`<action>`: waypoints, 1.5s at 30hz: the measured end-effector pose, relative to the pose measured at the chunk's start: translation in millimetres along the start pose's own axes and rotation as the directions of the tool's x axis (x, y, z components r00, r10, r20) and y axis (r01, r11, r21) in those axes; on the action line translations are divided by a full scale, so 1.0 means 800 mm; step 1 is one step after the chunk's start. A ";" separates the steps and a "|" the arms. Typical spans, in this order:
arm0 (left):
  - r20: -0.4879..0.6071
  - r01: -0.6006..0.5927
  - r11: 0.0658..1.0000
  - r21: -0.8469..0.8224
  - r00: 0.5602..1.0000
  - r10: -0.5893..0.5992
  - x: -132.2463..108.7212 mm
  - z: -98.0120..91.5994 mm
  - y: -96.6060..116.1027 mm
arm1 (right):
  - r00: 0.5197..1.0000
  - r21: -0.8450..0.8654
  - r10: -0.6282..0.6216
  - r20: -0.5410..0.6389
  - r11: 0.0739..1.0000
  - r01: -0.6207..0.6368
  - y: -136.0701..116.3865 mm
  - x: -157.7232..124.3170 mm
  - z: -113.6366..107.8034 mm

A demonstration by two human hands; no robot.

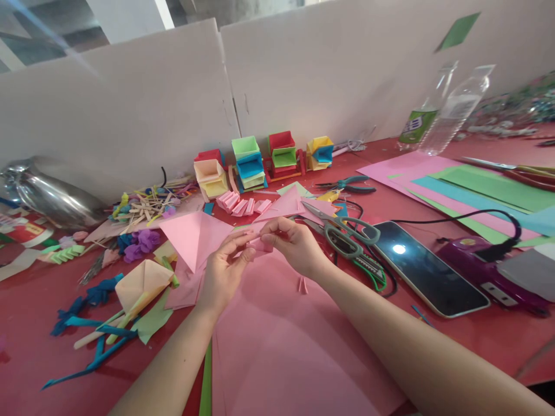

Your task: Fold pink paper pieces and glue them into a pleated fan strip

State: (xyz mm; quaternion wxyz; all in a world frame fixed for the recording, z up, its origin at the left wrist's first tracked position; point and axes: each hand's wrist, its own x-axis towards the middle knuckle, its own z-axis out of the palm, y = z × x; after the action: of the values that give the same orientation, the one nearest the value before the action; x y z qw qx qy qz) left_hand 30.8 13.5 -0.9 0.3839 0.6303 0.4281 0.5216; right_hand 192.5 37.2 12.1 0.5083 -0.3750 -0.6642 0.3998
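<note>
Between my two hands is a small folded piece of pink paper. My left hand pinches its left end with thumb and forefinger. At its right end, my right hand grips it with bent fingers. Both hands hover above large pink paper sheets. A little folded pink strip lies on the sheets below my right hand. Beyond the hands sits a row of folded pink pieces. Left of them, a pink paper cone rests near my left hand.
Scissors, a green cutter and a phone lie to the right, near a purple glue gun. Folded paper boxes line the back. Blue pliers, bottles and a metal jug stand or lie around.
</note>
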 end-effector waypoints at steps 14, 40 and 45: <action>-0.135 0.001 0.997 -0.072 0.991 -0.011 0.003 -0.002 -0.002 | 0.997 -0.009 -0.056 -0.053 0.998 0.056 0.001 0.002 -0.003; -0.111 -0.157 0.969 0.192 0.977 0.181 0.000 -0.004 0.003 | 0.985 -0.216 -0.171 -0.001 0.962 0.167 0.001 0.004 -0.012; -0.124 -0.180 0.974 0.140 0.972 0.198 -0.001 -0.001 0.008 | 0.995 0.084 0.098 -0.006 0.992 -0.097 0.006 0.006 -0.011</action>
State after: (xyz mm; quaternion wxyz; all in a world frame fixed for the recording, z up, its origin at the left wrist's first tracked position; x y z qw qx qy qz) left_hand 30.5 10.1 5.1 0.2608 0.6543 0.4239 0.5694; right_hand 200.2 44.6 11.0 0.5070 -0.3873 -0.6251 0.4498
